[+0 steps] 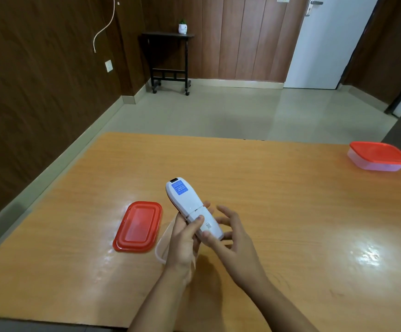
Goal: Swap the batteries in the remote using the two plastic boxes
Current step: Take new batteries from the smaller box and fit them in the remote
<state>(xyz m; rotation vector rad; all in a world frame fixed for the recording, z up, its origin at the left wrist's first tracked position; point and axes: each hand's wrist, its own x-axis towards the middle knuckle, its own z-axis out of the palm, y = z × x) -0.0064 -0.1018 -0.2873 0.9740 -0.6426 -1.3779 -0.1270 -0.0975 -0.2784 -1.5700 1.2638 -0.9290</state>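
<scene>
— Remote (190, 208) first: where do we have it?

— Head view, the only one we get. We hold the white remote above the table (278, 188), back side up, blue label toward the far end. Our left hand (182, 238) wraps its lower half, grip pressed around the body with the thumb lying on the battery cover (203, 221). Our right hand (230, 236) sits just beside the near end, fingers spread, only the thumb tip touching the cover's edge.

— And the boxes?

— One clear box (162, 245) stands open under our left hand, mostly hidden; its red lid (138, 226) lies flat just to the left. The second box (378, 156), red lid on, is well apart at the far right edge.

— How will the remote handle?

— We judge it light, rigid and smooth, likely slick plastic. We'd keep the body clamped by its sides and push the cover with a thumb pad. The cover looks thin, so its catch may be fragile; we'd slide, not pry.
</scene>
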